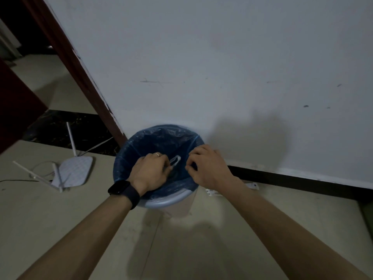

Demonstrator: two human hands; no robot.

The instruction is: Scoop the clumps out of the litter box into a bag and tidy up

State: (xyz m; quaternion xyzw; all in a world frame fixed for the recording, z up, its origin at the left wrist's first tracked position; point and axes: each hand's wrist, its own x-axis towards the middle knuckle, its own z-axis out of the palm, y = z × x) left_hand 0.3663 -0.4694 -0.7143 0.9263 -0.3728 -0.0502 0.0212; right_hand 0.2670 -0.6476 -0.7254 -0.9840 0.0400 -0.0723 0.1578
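Both my forearms reach forward from the bottom edge, bare, with one dark smartwatch [123, 190] strapped on the left wrist. My left hand [150, 170] (one thin ring on a finger) is curled closed inside the mouth of the bin, gripping what looks like a pale looped handle [175, 160]; what is attached to it is hidden in the dark of the liner, so I cannot tell what tool it is. My right hand [207, 168] sits over the right side of the opening, fingers bent and pinching a fold of the blue bag [141, 144], thin crinkly plastic that lines the one round bin [167, 203], whose smooth pale rim shows at the near edge. That bin stands on the beige floor [60, 229], close against the scuffed white wall [201, 57]. To its left lies one white router [75, 171] with three stick antennas and a cable. Just right of the bin, a small white plastic thing [214, 192] peeks out from behind my right wrist.
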